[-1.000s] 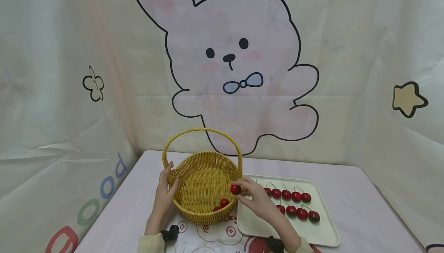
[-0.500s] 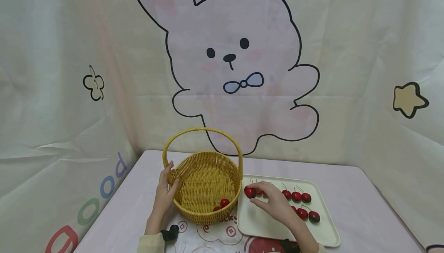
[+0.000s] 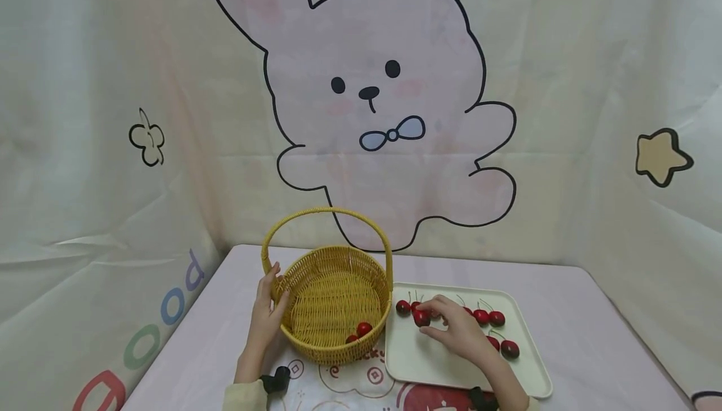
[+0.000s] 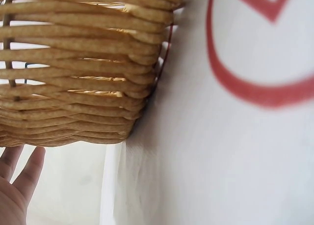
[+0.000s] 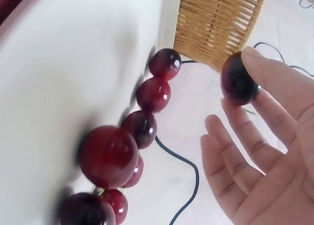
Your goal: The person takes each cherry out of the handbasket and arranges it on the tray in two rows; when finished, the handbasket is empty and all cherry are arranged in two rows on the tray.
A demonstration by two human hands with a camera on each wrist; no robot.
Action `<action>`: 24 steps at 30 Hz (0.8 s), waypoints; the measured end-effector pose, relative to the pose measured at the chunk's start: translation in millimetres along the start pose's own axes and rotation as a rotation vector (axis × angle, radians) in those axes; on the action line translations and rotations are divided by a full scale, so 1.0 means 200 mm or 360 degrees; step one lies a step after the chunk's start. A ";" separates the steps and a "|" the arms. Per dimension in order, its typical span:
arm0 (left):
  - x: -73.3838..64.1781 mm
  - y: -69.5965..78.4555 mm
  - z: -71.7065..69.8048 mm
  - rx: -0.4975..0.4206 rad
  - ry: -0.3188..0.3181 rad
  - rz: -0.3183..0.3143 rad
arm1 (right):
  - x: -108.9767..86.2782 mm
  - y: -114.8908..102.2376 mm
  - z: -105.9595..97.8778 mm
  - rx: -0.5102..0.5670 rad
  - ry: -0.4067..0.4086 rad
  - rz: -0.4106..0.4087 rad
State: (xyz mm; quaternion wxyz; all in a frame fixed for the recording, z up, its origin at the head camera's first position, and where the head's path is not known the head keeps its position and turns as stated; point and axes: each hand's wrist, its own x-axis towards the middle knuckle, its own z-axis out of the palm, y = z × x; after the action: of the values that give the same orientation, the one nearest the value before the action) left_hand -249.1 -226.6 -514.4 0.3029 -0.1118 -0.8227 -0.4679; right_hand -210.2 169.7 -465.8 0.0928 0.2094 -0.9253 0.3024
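Note:
A yellow wicker basket [image 3: 333, 301] with a tall arched handle is tilted toward me, with two red cherries [image 3: 364, 329] low inside it. My left hand [image 3: 264, 317] grips the basket's left rim, thumb on the inner side. In the left wrist view its fingers [image 4: 30, 171] show at the edge of the weave. Over the cream tray [image 3: 429, 364], my right hand [image 3: 459, 329] pinches a dark red cherry [image 5: 238, 80] between thumb and fingers, the other fingers spread. Behind the hand, a row of cherries with stems [image 3: 481, 317] lies on the tray; part of it is hidden.
Two more cherries [image 3: 510, 349] of a nearer row show right of my hand. The tray stands just right of the basket on a pale, red-printed cloth [image 3: 333, 392]. Behind the table hangs a curtain with a drawn rabbit [image 3: 372, 166].
My right hand has moved right, from beside the basket's right rim to over the tray, pinching a cherry throughout. The left hand keeps its grip on the basket.

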 end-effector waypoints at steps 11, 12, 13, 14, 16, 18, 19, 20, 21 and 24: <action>0.00 0.00 0.00 -0.0013 -0.0010 -0.0047 | -0.02 0.06 -0.05 0.0004 -0.0207 0.0000; 0.00 0.00 0.00 -0.0013 -0.0012 -0.0053 | -0.02 0.07 -0.05 0.0007 -0.0224 -0.0002; 0.00 0.00 0.00 -0.0011 -0.0012 -0.0056 | -0.02 0.07 -0.05 0.0006 -0.0238 -0.0006; 0.00 0.00 0.00 -0.0011 -0.0010 -0.0062 | -0.02 0.08 -0.05 0.0011 -0.0249 -0.0011; 0.00 0.01 -0.01 -0.0014 -0.0013 -0.0063 | -0.02 0.08 -0.06 0.0017 -0.0266 -0.0015; 0.00 0.01 -0.01 -0.0012 -0.0014 -0.0050 | -0.02 0.09 -0.06 0.0015 -0.0279 -0.0005; 0.00 0.01 -0.01 -0.0013 -0.0013 -0.0047 | -0.02 0.09 -0.06 0.0017 -0.0286 0.0003; 0.00 0.01 -0.01 -0.0016 -0.0014 -0.0045 | -0.03 0.09 -0.06 0.0018 -0.0293 0.0013; 0.00 0.01 -0.01 -0.0019 -0.0014 -0.0043 | -0.03 0.09 -0.06 0.0014 -0.0299 0.0025; 0.00 0.01 -0.01 -0.0023 -0.0009 -0.0039 | -0.03 0.10 -0.06 0.0019 -0.0316 0.0036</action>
State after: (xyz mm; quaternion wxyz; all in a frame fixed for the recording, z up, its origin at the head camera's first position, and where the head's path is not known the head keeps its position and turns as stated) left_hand -247.8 -227.0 -512.2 0.2939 -0.1051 -0.8214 -0.4773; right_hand -212.3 193.7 -469.1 -0.0040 0.2285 -0.9303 0.2867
